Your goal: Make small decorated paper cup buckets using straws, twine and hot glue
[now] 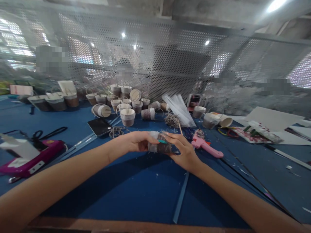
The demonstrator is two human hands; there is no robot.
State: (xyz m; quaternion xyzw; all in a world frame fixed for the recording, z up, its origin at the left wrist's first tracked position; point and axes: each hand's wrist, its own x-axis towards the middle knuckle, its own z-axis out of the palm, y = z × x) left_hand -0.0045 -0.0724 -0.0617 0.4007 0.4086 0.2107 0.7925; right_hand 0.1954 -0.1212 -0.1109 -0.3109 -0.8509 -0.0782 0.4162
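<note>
Both my hands meet over the blue table (136, 187) and hold one small paper cup (160, 145), lying on its side, white at the rim and brown on the body. My left hand (137, 141) grips its left end with curled fingers. My right hand (181, 149) wraps the right end, fingers closed over the top. A pink glue gun (206, 147) lies just right of my right hand. A thin wooden stick (180, 127) pokes up behind the cup.
Several finished brown-and-white cups (127, 116) with twine handles crowd the back of the table. A phone (99, 126), a twine bundle (171, 120), clear plastic bags (179, 110), a magenta case (31, 158) with scissors (39, 133) and white boards (272, 118) lie around. A perforated metal screen (170, 64) closes off the far side.
</note>
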